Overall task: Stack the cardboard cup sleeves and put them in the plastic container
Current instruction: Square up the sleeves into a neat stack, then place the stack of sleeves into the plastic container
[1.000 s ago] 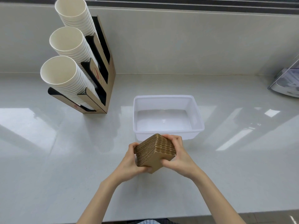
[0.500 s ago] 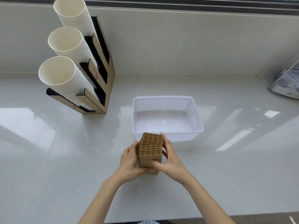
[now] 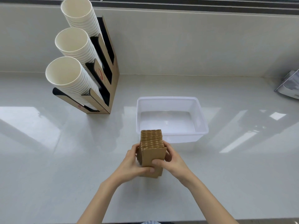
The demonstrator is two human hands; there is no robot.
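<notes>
Sleeve stack (image 3: pixel 151 146) upright between left grip (image 3: pixel 129 164) and right grip (image 3: pixel 173 160), seemingly off-counter.

I see a glossy white counter (image 3: pixel 48 159) with bright window reflections across it. Behind it, a pale backsplash (image 3: pixel 194 46) under a dark window frame (image 3: pixel 194 4). A cup rack (image 3: pixel 106 65) stands at the counter's back left.

on the counter (image 3: pixel 48 159), the container (image 3: pixel 200 110) sits at centre frame. the sleeves (image 3: pixel 151 143) stand just below its lower left corner, between left hand (image 3: pixel 129 165) and right hand (image 3: pixel 174 160). the cup rack (image 3: pixel 111 81) is upper left.
</notes>
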